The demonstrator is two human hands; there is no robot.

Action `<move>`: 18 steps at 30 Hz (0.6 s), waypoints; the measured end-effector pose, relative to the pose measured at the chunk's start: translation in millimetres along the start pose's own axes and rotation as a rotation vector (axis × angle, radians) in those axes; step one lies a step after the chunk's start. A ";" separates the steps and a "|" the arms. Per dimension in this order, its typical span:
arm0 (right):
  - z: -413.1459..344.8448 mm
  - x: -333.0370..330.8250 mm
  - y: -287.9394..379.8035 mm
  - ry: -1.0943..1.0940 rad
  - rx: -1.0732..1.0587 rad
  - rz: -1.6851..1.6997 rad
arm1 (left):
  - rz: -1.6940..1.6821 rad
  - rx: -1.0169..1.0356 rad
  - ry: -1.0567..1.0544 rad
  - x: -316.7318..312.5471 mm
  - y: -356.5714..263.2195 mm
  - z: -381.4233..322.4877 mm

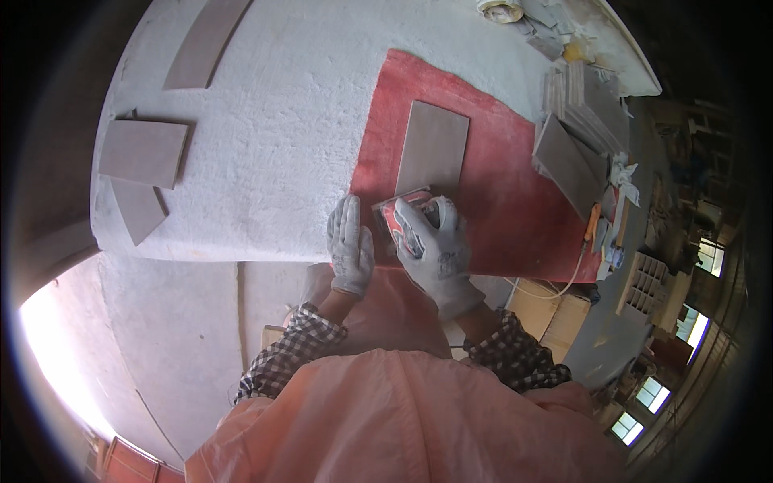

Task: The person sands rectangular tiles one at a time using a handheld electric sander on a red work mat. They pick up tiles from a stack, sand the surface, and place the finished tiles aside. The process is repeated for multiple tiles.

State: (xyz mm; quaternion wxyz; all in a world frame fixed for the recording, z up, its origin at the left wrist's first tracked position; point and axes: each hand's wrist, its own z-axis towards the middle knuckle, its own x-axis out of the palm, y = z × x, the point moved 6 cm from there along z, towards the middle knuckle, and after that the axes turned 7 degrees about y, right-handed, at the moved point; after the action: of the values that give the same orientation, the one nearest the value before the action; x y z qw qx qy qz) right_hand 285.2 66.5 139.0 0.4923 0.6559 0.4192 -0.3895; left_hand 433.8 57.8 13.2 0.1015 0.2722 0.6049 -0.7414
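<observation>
In the head view my right hand (439, 253), in a grey dusty work glove, grips a red and black powered hand sander (401, 220). The sander sits at the near end of a flat grey-brown panel (433, 142), covering part of that end. Beneath the panel lies a red cloth (507, 199), spread over the table near its front edge. My left hand (350, 244), gloved alike, is held flat with its fingers straight and side by side. It is beside the cloth's left edge, left of the sander, and nothing shows in its grasp.
Stacked panels (586, 115) crowd the table's right side, with a leaning panel (567, 163) in front. An orange-handled tool (592, 222) trails a pale hose (570, 278) over the edge. More panels (145, 151) lie at left. A cardboard box (549, 320) stands below.
</observation>
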 end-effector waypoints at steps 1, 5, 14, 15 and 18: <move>-24.8 5.2 -0.3 0.003 -0.019 -0.001 | 0.020 0.003 0.013 -0.9 -1.7 0.1; -31.1 -13.1 -41.8 -0.101 0.079 0.006 | 0.068 0.021 0.031 -1.8 -6.8 2.7; 76.0 -37.4 -63.4 -0.177 0.044 0.032 | 0.095 0.049 0.033 -1.0 -4.2 2.1; 42.5 -27.7 -47.7 -0.149 -0.006 0.017 | 0.090 0.040 0.035 -2.9 -4.5 2.0; -44.3 -4.1 -33.6 -0.105 -0.054 -0.002 | 0.086 0.033 0.058 -1.9 -6.6 1.6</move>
State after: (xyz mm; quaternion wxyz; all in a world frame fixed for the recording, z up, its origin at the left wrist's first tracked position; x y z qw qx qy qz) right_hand 256.7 114.4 141.5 0.5308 0.6207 0.4037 -0.4123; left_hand 431.7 57.5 19.9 0.1114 0.3211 0.5829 -0.7381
